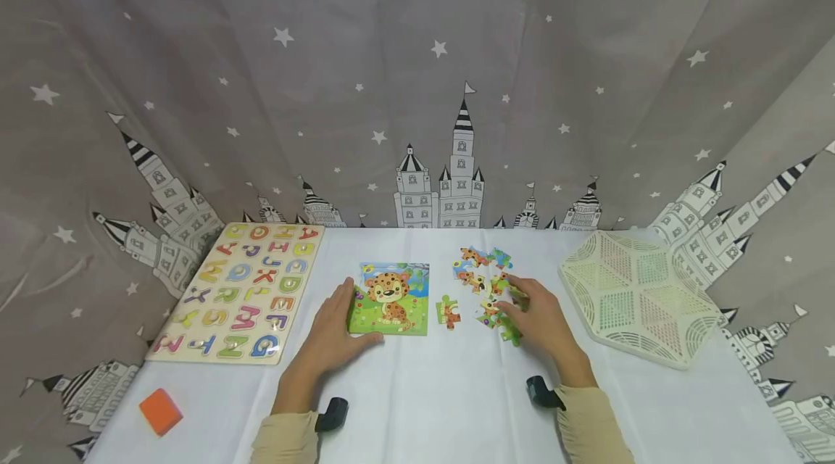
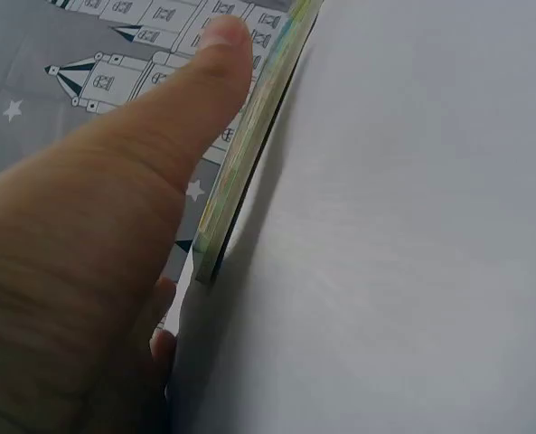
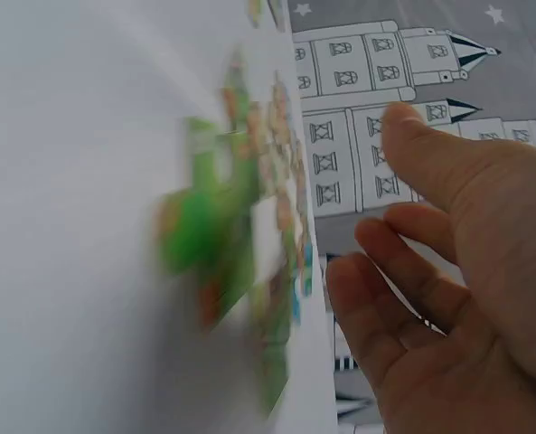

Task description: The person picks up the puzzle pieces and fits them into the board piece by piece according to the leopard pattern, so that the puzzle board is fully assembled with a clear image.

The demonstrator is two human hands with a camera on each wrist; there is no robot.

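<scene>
A square puzzle board [image 1: 391, 301] with a cartoon leopard on green grass lies flat on the white table. My left hand [image 1: 333, 330] rests along its left side, fingers extended and thumb stretched out by the lower edge. In the left wrist view, the thumb overlaps the thin side of the board [image 2: 240, 172]. Right of the board lie several loose jigsaw pieces [image 1: 475, 281], spotted orange, green and blue. Over the right part of this pile hovers my right hand [image 1: 544, 319], fingers apart and slightly bent, nothing between them. Blurred pieces [image 3: 222, 217] show beside it in the right wrist view.
A wooden alphabet board [image 1: 235, 290] with coloured letters lies at the left. Nearer the front left is an orange block [image 1: 160, 412]. At the right sits a pale hexagonal board [image 1: 639, 297] with perforated patterns. A grey curtain [image 1: 417, 87] printed with castles hangs behind the table.
</scene>
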